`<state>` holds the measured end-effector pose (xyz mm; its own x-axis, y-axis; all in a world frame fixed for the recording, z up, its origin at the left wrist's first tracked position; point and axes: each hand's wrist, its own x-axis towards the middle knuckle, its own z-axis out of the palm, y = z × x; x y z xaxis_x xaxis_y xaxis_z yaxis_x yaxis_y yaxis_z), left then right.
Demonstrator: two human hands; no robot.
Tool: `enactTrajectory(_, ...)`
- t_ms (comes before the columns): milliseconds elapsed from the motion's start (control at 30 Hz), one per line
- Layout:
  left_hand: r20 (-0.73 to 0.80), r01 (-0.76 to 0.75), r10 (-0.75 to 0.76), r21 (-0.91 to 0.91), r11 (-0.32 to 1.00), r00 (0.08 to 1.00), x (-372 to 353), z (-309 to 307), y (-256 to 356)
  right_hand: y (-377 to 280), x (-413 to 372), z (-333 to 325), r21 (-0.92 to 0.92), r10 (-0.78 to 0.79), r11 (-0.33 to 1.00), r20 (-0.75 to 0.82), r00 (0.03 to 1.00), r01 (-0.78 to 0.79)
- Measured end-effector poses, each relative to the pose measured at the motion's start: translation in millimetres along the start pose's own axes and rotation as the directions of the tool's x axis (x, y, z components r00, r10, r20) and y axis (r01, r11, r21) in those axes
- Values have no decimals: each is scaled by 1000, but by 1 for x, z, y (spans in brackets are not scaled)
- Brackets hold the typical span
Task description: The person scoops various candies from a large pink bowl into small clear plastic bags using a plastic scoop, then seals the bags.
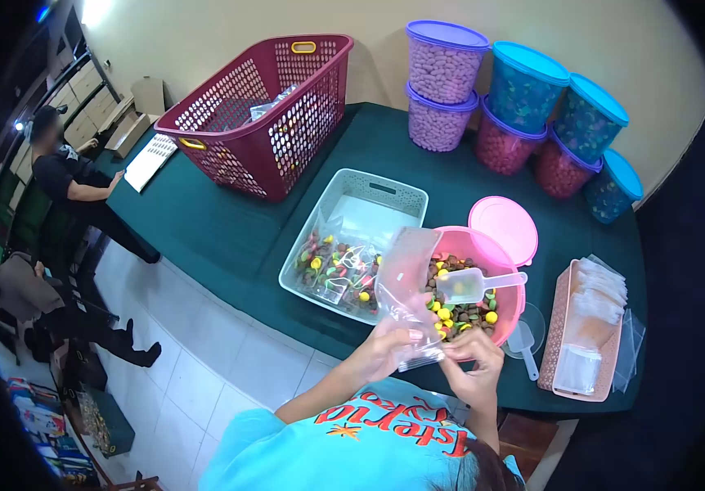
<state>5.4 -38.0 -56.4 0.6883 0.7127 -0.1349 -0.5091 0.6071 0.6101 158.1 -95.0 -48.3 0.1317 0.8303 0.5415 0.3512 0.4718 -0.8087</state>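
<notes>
A maroon basket [307,135] with yellow handles stands far on the green-covered worktop [222,229]. Left of it lie a white sheet [150,164] and an open box [129,135], where a person [70,176] in dark clothes stands. Far right, lidded tubs [447,72] rest stacked in pairs by the wall [205,33], one single at the right end. Near left, a second person [29,290] stretches a leg over the tiled floor [197,352].

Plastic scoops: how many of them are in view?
2: one scoop is in the pink tub, the other scoop lies between that tub and the peach basket. More may be hidden.
</notes>
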Motion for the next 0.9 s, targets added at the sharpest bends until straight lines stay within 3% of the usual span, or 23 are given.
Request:
enactTrajectory(67,71,-4,7,-34,999,997,8,-6,2,1,0,4,-56,36,998,-109,993,-42)
enactTrajectory(133,85,-136,120,216,967,989,11,-1,5,8,-3,4,-114,-1,993,-295,955,-35)
enactTrajectory(167,124,-148,120,246,958,985,14,-6,4,7,-4,5,-130,-7,991,-312,950,-35)
enactTrajectory(300,140,-68,49,134,989,989,22,-9,12,5,1,12,-213,-38,976,-343,939,-39)
enactTrajectory(400,153,9,-31,141,990,988,26,-13,15,0,9,18,-273,-49,961,-333,942,-46)
enactTrajectory(467,192,3,-55,257,966,980,30,-18,10,1,12,20,-302,-32,953,-162,986,-19)
enactTrajectory(633,260,-44,-8,197,979,966,34,-16,19,7,20,25,-395,-56,918,-69,996,24)
enactTrajectory(733,310,-115,26,274,955,950,31,-22,22,14,25,25,-360,-96,929,-25,995,81)
enactTrajectory(800,221,-242,174,331,912,959,25,-31,20,12,30,22,-318,-112,943,-17,994,101)
enactTrajectory(833,18,-351,359,255,901,933,22,-27,20,11,33,19,-316,-130,941,-10,992,120)
enactTrajectory(867,-210,-491,520,177,853,828,20,-22,22,10,34,16,-313,-146,940,-4,989,137)
enactTrajectory(900,-172,-715,778,313,625,605,19,-22,33,9,35,13,-315,-141,939,10,990,137)
